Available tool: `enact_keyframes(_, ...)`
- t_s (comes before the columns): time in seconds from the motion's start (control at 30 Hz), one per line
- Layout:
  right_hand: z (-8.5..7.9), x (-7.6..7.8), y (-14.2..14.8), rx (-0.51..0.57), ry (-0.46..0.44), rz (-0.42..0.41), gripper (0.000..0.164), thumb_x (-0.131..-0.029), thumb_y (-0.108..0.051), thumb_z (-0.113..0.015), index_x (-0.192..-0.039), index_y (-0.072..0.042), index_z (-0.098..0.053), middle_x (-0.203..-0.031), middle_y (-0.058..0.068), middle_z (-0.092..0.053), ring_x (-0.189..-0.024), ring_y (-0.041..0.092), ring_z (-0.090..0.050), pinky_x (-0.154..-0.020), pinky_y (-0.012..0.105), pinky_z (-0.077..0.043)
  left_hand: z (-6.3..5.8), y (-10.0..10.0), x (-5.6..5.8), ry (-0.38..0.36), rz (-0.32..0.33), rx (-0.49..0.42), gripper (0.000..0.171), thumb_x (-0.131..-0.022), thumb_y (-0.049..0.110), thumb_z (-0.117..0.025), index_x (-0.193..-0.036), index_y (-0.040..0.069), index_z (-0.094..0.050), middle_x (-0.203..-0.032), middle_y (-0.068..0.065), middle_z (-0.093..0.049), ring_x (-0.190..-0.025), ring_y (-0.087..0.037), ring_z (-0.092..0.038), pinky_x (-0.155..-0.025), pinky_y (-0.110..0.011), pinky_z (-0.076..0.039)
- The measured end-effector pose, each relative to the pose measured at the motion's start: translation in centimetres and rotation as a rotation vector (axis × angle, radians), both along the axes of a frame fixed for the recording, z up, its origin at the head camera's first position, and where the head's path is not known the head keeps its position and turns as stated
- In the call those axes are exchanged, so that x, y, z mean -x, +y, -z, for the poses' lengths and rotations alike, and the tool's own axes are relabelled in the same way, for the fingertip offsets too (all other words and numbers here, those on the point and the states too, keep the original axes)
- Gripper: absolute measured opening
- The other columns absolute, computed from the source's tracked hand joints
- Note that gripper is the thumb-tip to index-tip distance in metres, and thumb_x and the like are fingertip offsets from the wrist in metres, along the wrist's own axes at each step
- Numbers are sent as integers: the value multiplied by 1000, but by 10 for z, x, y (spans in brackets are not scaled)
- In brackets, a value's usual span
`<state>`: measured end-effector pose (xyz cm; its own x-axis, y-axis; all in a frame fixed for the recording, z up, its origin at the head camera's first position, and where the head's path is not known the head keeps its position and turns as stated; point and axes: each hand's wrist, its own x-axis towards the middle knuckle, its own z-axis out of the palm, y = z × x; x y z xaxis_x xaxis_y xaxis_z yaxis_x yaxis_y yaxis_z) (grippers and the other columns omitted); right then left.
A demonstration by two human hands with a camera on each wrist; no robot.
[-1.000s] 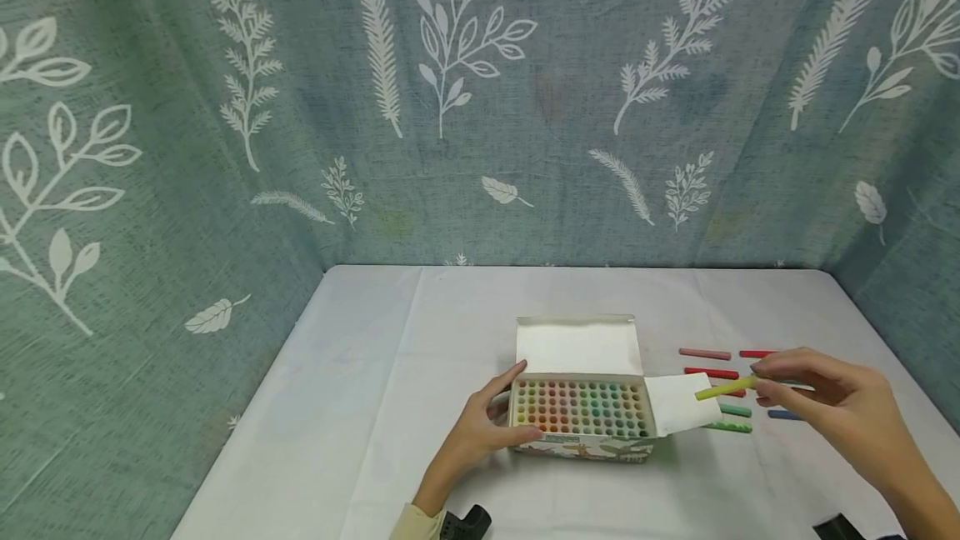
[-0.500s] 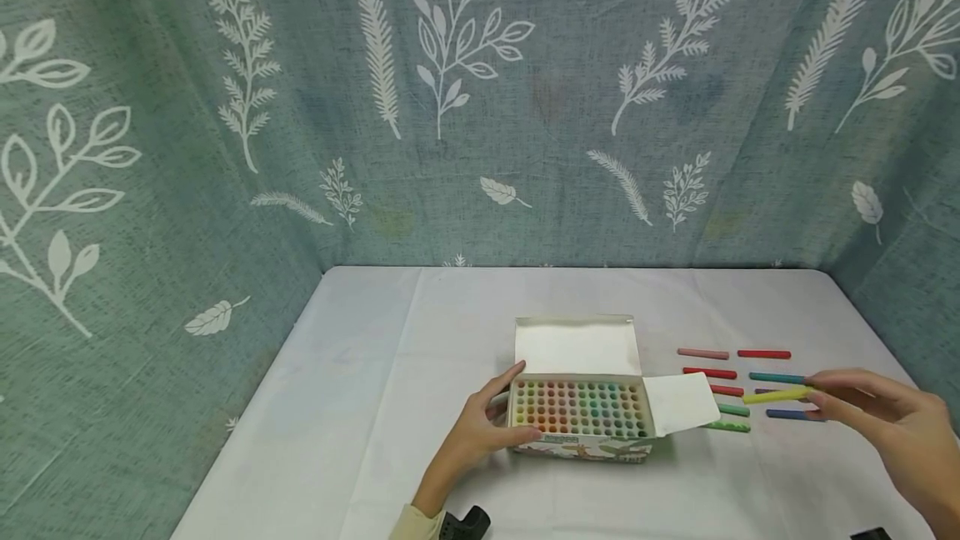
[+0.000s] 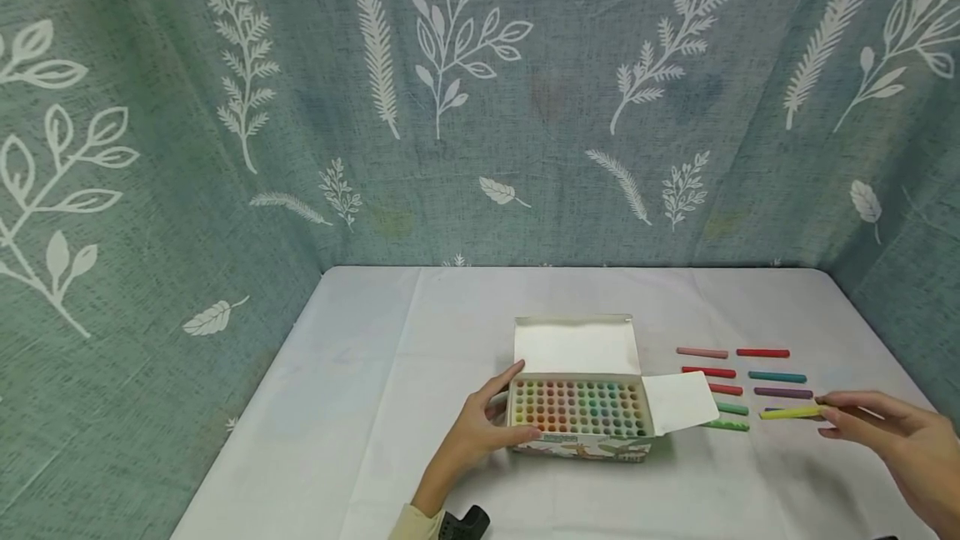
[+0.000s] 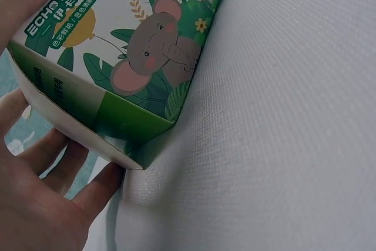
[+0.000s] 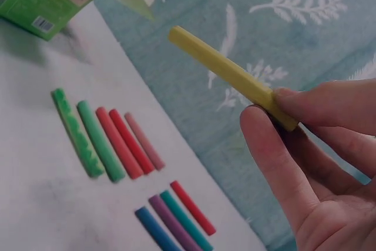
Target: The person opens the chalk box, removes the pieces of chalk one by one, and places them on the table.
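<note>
A cardboard chalk box (image 3: 592,447) stands on the white-covered table, its lid (image 3: 576,345) raised and its right end flap (image 3: 681,403) folded out. Rows of coloured chalk ends fill its top. My left hand (image 3: 483,426) grips the box's left end, thumb on the front edge; in the left wrist view, fingers (image 4: 50,151) press against the open left flap. To the right, my right hand (image 3: 892,433) pinches a yellow chalk stick (image 5: 223,70) between thumb and fingertips. In the head view that stick hovers over a blue chalk stick (image 5: 157,229), mostly hiding it.
Several chalk sticks lie in two columns right of the box: pink (image 3: 702,352), red (image 3: 762,353), teal (image 3: 777,377), purple (image 3: 783,393) and green (image 3: 726,425) among them. The end flap overhangs some left-column sticks. A leaf-patterned curtain (image 3: 555,190) encloses the table's back and sides.
My right hand has carried the yellow chalk rightward and slightly nearer, from beside the box flap to over the right column, uncovering the red, teal and purple sticks. The left hand has stayed still.
</note>
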<state>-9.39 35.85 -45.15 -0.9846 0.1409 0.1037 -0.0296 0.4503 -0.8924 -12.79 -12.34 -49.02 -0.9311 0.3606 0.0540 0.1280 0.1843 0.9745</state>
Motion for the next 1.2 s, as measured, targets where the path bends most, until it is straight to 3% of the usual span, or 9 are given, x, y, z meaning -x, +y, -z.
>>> enact_keyframes(0.23, 14, 6, 12, 14, -60, 7, 18, -96, -7, -56, -108, 5, -63, -92, -20, -60, -75, 6, -65, -65, 18, -54, -2, -2, 2, -13, -9, 1, 83, -79, 23, -79, -146, 38, -33, -152, 2, -27, -134, -32, -33, -107, -48, -34)
enact_keyframes(0.43, 28, 12, 26, 112, -71, 5, 12, -93, -6, -60, -100, -1, -68, -89, -19, -63, -73, 8, -66, -63, 21, -56, -2, -1, 3, -16, -14, 2, 83, -78, 23, -80, -146, 39, -34, -152, 4, -27, -136, -30, -31, -107, -47, -34)
enact_keyframes(0.67, 52, 19, 43, 87, -175, 68, 8, -92, -15, -63, -97, -13, -70, -84, -24, -59, -72, 7, -66, -62, 19, -55, -4, -1, 1, -26, -16, 5, 84, -77, 25, -81, -145, 40, -35, -151, 5, -27, -137, -29, -30, -108, -46, -34)
enact_keyframes(0.83, 62, 22, 50, 53, -267, 121, 25, -92, -20, -64, -106, 0, -66, -84, -21, -57, -72, 7, -66, -62, 20, -55, -3, -1, 1, -32, -13, 7, 83, -77, 27, -81, -145, 40, -35, -152, 4, -26, -136, -31, -32, -107, -46, -34)
enact_keyframes(0.97, 65, 23, 52, 5, -334, 143, 42, -92, -21, -63, -117, 13, -57, -89, -10, -61, -71, 5, -66, -63, 19, -55, -2, -1, 0, -19, -6, 8, 84, -77, 27, -80, -146, 39, -34, -152, 1, -26, -133, -35, -34, -106, -47, -36)
enact_keyframes(1.1, 67, 24, 50, 1, -384, 159, 45, -93, -13, -61, -123, 17, -49, -93, 6, -65, -70, 7, -66, -63, 24, -57, -2, -1, -1, -6, 0, -1, 84, -78, 27, -80, -147, 37, -33, -152, -1, -26, -132, -38, -35, -105, -48, -36)
enact_keyframes(1.2, 68, 24, 48, 12, -413, 186, 43, -93, -7, -59, -125, 18, -46, -92, 12, -65, -70, 14, -67, -64, 28, -58, -2, 0, -1, -6, 2, -8, 84, -78, 26, -80, -147, 36, -33, -152, -2, -26, -132, -38, -36, -105, -49, -36)
